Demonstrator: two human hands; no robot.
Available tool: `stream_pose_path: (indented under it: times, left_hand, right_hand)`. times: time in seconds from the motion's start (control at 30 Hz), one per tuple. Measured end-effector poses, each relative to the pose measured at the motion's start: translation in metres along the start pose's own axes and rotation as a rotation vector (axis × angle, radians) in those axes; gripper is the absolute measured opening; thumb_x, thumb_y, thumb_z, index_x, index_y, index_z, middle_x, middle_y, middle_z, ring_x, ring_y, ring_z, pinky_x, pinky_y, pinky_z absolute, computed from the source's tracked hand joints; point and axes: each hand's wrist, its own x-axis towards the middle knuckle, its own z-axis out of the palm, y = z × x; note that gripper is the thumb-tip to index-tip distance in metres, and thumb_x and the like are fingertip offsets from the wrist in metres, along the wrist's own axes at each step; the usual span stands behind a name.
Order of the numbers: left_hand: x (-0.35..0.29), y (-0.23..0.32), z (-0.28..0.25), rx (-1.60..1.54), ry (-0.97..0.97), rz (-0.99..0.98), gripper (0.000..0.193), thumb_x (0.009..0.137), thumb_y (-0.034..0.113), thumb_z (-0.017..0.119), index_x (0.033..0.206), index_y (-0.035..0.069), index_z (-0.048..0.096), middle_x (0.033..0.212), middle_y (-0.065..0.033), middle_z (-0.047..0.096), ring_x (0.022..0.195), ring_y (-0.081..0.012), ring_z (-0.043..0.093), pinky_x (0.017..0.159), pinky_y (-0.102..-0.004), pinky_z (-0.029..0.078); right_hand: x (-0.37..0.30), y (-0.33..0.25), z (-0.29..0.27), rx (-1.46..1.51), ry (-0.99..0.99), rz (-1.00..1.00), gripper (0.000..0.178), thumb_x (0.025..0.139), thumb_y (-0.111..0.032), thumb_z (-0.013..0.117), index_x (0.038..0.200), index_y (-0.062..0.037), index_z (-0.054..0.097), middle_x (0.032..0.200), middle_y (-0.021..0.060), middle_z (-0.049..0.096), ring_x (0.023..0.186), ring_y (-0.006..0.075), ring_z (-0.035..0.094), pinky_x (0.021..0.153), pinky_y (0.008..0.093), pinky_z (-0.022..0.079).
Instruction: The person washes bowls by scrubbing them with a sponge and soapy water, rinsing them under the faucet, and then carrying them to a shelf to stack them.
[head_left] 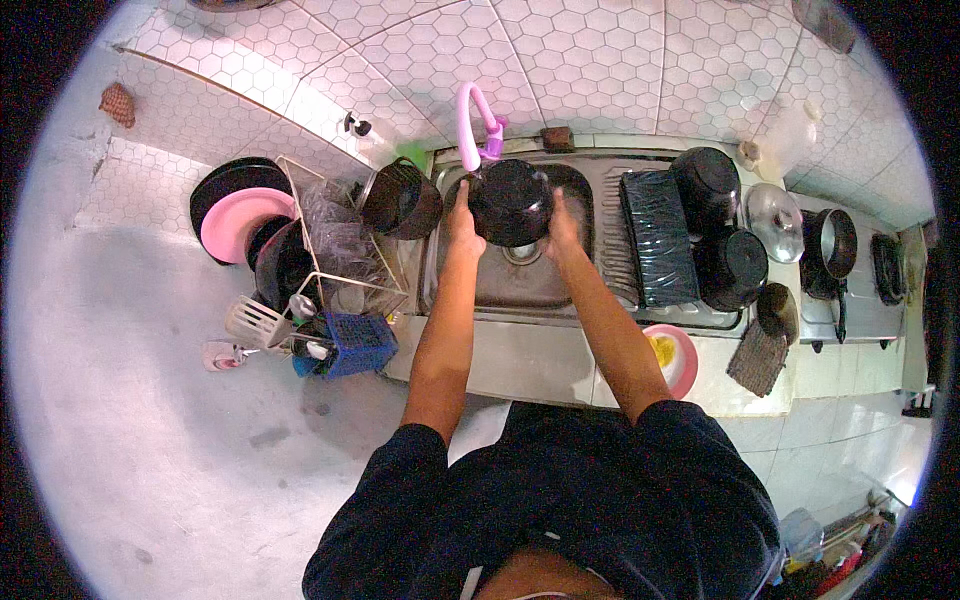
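A round black pot (512,205) is held between my two hands above the steel sink (490,292). My left hand (465,232) grips its left side, and my right hand (562,232) grips its right side. I cannot tell whether the pot's base or its mouth faces up. The pink spout of the faucet (465,125) curves down at the pot's far left edge. Below the pot, part of the sink drain (521,252) shows. A dark pot (402,198) stands close by on the left.
Black pots (735,268) and a black ridged tray (659,238) sit on the right drainboard, near a metal lid (773,222). A pink bowl (683,375) rests at the counter's front edge. Left stands a dish rack (345,285) with a blue basket (358,345). Farther right is a stove (860,310).
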Motion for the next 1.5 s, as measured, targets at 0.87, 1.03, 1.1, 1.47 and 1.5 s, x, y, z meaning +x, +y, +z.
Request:
stream_pose_path:
  times: [0.87,1.03,1.1,1.47,1.5]
  left_hand:
    - [0.026,-0.005,-0.037,0.471,0.191,0.545,0.036,0.089,0.038,0.063,0.08,0.003,0.059,0.074,-0.0045,0.058,0.066,-0.0164,0.05,0.058,-0.0347,0.041]
    - [0.008,-0.013,-0.027,-0.086,-0.214,-0.253,0.031,0.078,0.008,0.056,0.108,0.009,0.06,0.106,-0.011,0.063,0.094,-0.0246,0.061,0.07,-0.0419,0.052]
    - [-0.004,-0.009,-0.031,0.062,-0.064,-0.203,0.054,0.068,-0.003,0.047,0.119,0.011,0.055,0.117,-0.0123,0.059,0.106,-0.0306,0.06,0.072,-0.05,0.054]
    - [0.012,-0.021,-0.07,0.526,-0.239,-0.115,0.049,0.088,0.007,0.051,0.136,0.01,0.041,0.124,-0.0143,0.056,0.103,-0.0332,0.062,0.076,-0.0505,0.058]
    - [0.013,-0.029,-0.065,0.379,-0.131,-0.002,0.047,0.088,0.008,0.051,0.135,0.009,0.043,0.12,-0.0137,0.058,0.099,-0.0318,0.064,0.07,-0.0477,0.059]
  right_hand:
    - [-0.04,-0.037,0.053,-1.26,-0.355,-1.011,0.033,0.085,-0.025,0.063,0.065,0.0008,0.062,0.061,0.0095,0.056,0.068,0.0184,0.056,0.065,0.0365,0.045]
    - [-0.062,-0.047,0.04,-1.26,-0.519,-1.678,0.017,0.073,-0.015,0.065,0.082,-0.0006,0.066,0.084,0.0144,0.066,0.088,0.0358,0.061,0.084,0.0459,0.045]
    - [-0.064,-0.037,0.037,-1.22,-0.208,-1.644,0.037,0.073,-0.012,0.064,0.107,0.002,0.057,0.095,0.0157,0.066,0.101,0.0349,0.06,0.095,0.0461,0.041]
    - [-0.036,-0.072,0.044,-1.745,-0.207,-0.549,0.061,0.075,-0.008,0.06,0.135,-0.0063,0.049,0.109,0.0208,0.065,0.101,0.0338,0.065,0.087,0.0422,0.052]
    - [-0.035,-0.063,0.046,-1.72,-0.092,-0.803,0.061,0.075,-0.009,0.061,0.135,-0.0055,0.049,0.109,0.0221,0.064,0.104,0.0347,0.064,0.09,0.0414,0.05]
